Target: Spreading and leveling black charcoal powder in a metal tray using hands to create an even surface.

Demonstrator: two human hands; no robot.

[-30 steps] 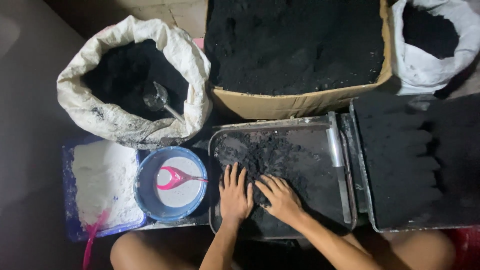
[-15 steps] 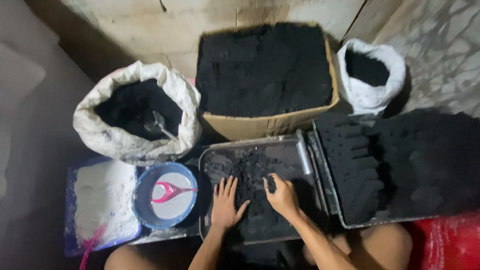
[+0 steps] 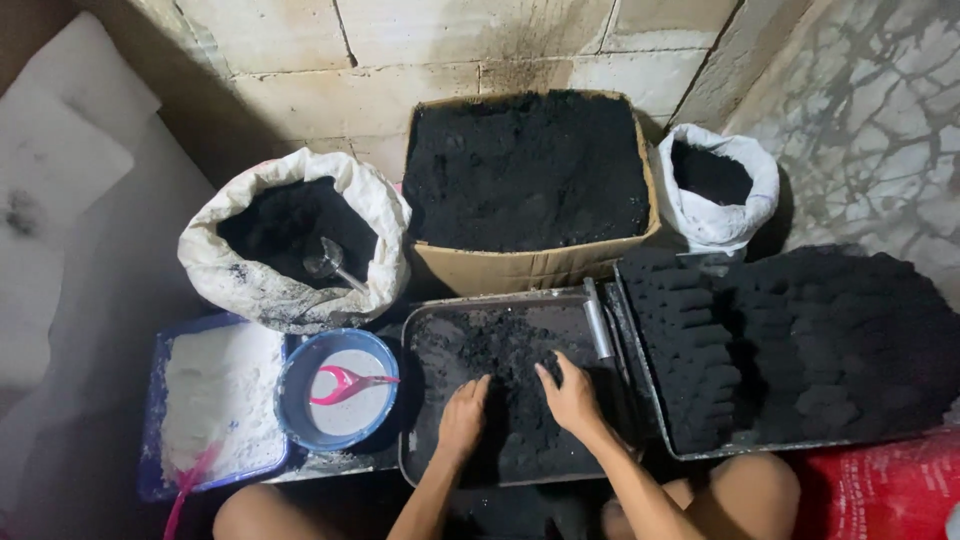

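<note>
Black powder [image 3: 500,345] is heaped in the metal tray [image 3: 420,330], pressed under the left hand [image 3: 462,418] and right hand [image 3: 572,398], both flat with fingers spread, nothing gripped. Just left of them a blue bowl [image 3: 296,372] is seen; beyond them, a cardboard box [image 3: 530,268].

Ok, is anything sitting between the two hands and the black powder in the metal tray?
Nothing visible does. The left hand and right hand both rest directly on the black powder inside the metal tray, fingers pressed into it.
</note>
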